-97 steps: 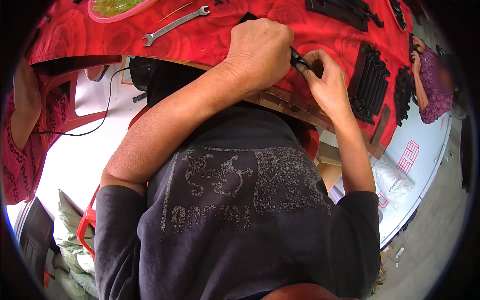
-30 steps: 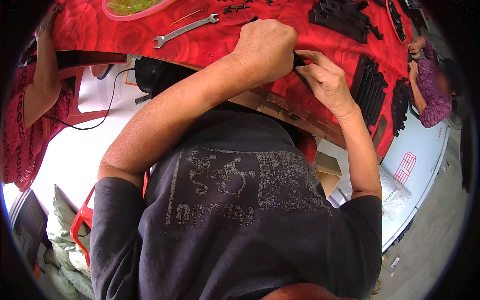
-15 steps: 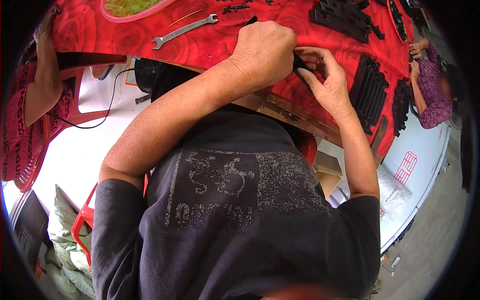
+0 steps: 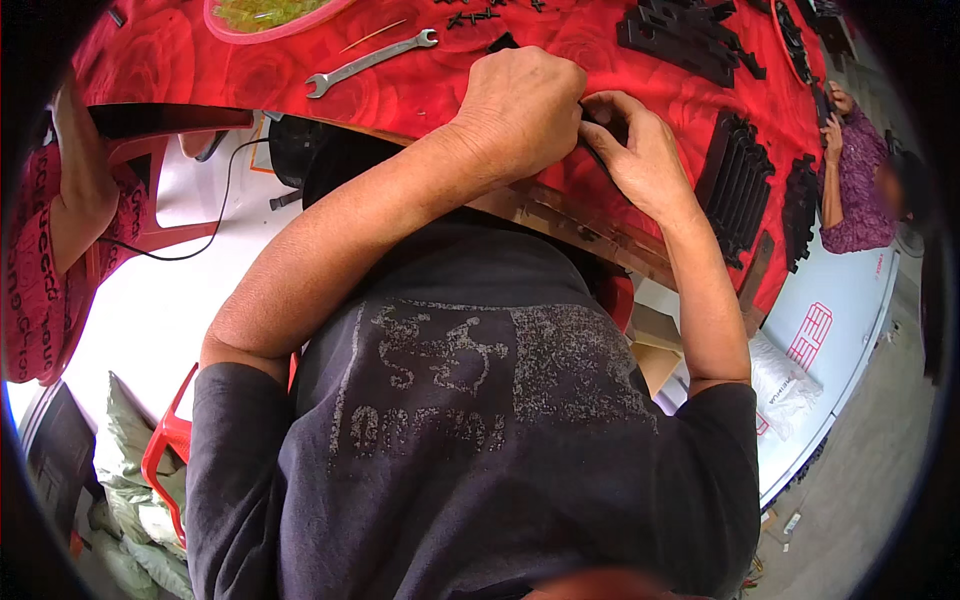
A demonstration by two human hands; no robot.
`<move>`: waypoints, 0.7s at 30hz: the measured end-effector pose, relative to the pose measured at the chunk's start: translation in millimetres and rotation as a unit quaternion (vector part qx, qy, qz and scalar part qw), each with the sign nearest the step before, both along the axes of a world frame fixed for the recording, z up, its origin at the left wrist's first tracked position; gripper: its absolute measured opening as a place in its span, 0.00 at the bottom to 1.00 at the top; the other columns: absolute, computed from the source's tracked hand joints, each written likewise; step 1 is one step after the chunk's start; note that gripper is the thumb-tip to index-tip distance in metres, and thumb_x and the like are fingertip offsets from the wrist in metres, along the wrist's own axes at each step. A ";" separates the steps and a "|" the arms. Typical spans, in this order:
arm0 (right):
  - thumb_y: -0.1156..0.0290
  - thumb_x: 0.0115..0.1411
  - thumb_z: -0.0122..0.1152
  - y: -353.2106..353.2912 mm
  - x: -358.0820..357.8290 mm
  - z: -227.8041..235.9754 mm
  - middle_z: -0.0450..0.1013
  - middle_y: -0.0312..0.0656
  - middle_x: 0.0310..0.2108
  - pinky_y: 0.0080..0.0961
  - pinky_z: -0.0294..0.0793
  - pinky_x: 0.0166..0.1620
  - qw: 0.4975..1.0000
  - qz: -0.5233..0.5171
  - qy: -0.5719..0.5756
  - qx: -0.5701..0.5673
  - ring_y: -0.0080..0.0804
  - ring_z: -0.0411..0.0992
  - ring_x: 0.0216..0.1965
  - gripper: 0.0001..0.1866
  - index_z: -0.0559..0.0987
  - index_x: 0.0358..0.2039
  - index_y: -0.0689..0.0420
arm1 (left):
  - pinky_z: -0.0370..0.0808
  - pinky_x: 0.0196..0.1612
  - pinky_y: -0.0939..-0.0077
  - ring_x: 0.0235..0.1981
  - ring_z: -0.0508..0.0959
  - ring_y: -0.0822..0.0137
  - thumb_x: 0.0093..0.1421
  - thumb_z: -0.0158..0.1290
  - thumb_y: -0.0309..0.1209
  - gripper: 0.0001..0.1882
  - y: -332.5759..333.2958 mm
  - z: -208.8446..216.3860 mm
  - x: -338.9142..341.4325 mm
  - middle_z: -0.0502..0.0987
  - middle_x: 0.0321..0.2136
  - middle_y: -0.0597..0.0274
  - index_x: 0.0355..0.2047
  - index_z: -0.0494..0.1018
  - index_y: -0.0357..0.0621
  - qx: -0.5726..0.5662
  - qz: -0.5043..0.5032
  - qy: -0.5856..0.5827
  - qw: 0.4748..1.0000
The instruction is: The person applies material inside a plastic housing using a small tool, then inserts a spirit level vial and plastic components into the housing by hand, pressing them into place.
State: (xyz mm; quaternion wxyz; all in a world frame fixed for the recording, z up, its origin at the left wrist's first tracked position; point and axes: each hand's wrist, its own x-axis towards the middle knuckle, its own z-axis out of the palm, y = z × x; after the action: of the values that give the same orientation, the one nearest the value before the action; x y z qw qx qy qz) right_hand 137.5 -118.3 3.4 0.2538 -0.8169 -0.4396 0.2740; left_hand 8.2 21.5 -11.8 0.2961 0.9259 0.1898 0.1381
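Note:
My left hand (image 4: 525,110) is curled into a fist over a small black plastic part (image 4: 600,135) at the near edge of the table with a red rose-print cloth (image 4: 410,90). My right hand (image 4: 640,160) meets it from the right, its fingers pinching the same black part. Most of the part is hidden between the two hands. My dark grey printed shirt fills the lower half of the view.
A silver spanner (image 4: 370,62) lies on the cloth left of my hands, below a pink tray of green bits (image 4: 270,15). Black comb-like plastic parts (image 4: 740,185) lie to the right and far side. One person sits at left (image 4: 45,260), another at right (image 4: 855,170).
My hands have stayed together on the black part, with the right fingers shifting slightly around it. The view has tilted a little, so the table sits higher.

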 end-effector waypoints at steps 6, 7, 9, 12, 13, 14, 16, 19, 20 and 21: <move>0.68 0.64 0.64 -6.3 -3.6 -0.1 0.81 0.50 0.40 0.31 0.78 0.48 0.999 -0.013 0.050 0.017 0.37 0.80 0.40 0.17 0.80 0.47 0.67 | 0.79 0.33 0.52 0.31 0.83 0.45 0.51 0.59 0.30 0.06 1.0 7.5 -3.2 0.81 0.25 0.46 0.26 0.81 0.39 -0.016 -0.029 -0.017 0.999; 0.68 0.64 0.64 -5.8 -4.5 2.4 0.81 0.50 0.40 0.31 0.78 0.48 0.999 -0.013 0.049 0.017 0.37 0.80 0.40 0.17 0.80 0.47 0.67 | 0.79 0.33 0.52 0.31 0.83 0.45 0.51 0.59 0.30 0.06 1.6 9.5 -3.0 0.81 0.25 0.46 0.26 0.81 0.39 -0.016 -0.029 -0.018 0.999; 0.69 0.66 0.64 -3.6 -7.9 8.9 0.82 0.47 0.39 0.27 0.78 0.47 0.987 -0.059 0.152 0.012 0.30 0.79 0.40 0.16 0.80 0.47 0.69 | 0.79 0.33 0.52 0.31 0.83 0.45 0.51 0.59 0.30 0.06 2.6 12.8 -2.4 0.81 0.25 0.47 0.25 0.81 0.39 -0.006 -0.027 -0.027 0.999; 0.72 0.67 0.62 -6.5 -16.7 3.9 0.81 0.45 0.39 0.22 0.77 0.45 0.963 -0.126 0.224 0.077 0.24 0.78 0.40 0.14 0.80 0.46 0.70 | 0.77 0.32 0.52 0.30 0.82 0.47 0.56 0.60 0.33 0.08 5.5 9.9 0.3 0.79 0.22 0.51 0.26 0.79 0.41 0.017 -0.029 -0.045 0.998; 0.72 0.67 0.62 -7.1 -20.4 4.1 0.81 0.45 0.39 0.22 0.77 0.45 0.963 -0.126 0.224 0.078 0.24 0.78 0.40 0.14 0.80 0.46 0.70 | 0.77 0.32 0.52 0.30 0.82 0.47 0.56 0.60 0.33 0.08 5.7 10.4 1.0 0.79 0.22 0.51 0.26 0.79 0.41 0.018 -0.030 -0.045 0.998; 0.72 0.68 0.62 -7.9 -24.4 4.6 0.81 0.44 0.39 0.21 0.77 0.45 0.956 -0.141 0.238 0.092 0.23 0.78 0.39 0.14 0.80 0.48 0.70 | 0.77 0.32 0.52 0.30 0.82 0.47 0.55 0.60 0.33 0.08 5.9 11.6 1.9 0.79 0.22 0.51 0.26 0.78 0.41 0.021 -0.033 -0.042 0.998; 0.73 0.68 0.61 -8.1 -27.6 4.5 0.81 0.44 0.39 0.19 0.77 0.44 0.949 -0.157 0.253 0.107 0.23 0.78 0.39 0.14 0.79 0.49 0.69 | 0.77 0.31 0.52 0.30 0.82 0.47 0.55 0.60 0.33 0.08 6.2 13.1 3.1 0.79 0.22 0.51 0.26 0.78 0.41 0.025 -0.036 -0.039 0.998; 0.75 0.69 0.59 -7.5 -30.1 4.7 0.81 0.43 0.38 0.19 0.78 0.43 0.942 -0.173 0.274 0.085 0.22 0.78 0.37 0.13 0.78 0.49 0.69 | 0.77 0.31 0.53 0.30 0.82 0.48 0.55 0.59 0.33 0.08 6.7 13.8 3.9 0.79 0.22 0.52 0.26 0.78 0.41 0.038 -0.046 -0.034 0.998; 0.75 0.69 0.58 -6.9 -32.9 5.2 0.80 0.43 0.37 0.19 0.78 0.43 0.942 -0.175 0.272 0.087 0.23 0.78 0.36 0.12 0.76 0.49 0.69 | 0.77 0.31 0.53 0.30 0.82 0.48 0.55 0.59 0.33 0.08 6.7 13.0 3.8 0.79 0.22 0.52 0.26 0.77 0.41 0.037 -0.050 -0.039 0.997; 0.76 0.70 0.57 -6.6 -34.7 5.6 0.80 0.43 0.37 0.19 0.78 0.42 0.942 -0.176 0.270 0.089 0.24 0.79 0.36 0.11 0.75 0.48 0.69 | 0.77 0.32 0.52 0.30 0.82 0.48 0.54 0.59 0.32 0.08 6.9 12.6 3.7 0.80 0.23 0.52 0.26 0.77 0.41 0.036 -0.053 -0.045 0.997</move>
State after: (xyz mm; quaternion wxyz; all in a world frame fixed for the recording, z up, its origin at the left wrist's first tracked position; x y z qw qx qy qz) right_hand 102.9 -124.8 9.0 0.4787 -0.7506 -0.2263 0.3954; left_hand 11.9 28.3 0.8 0.2775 0.9376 0.1219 0.1703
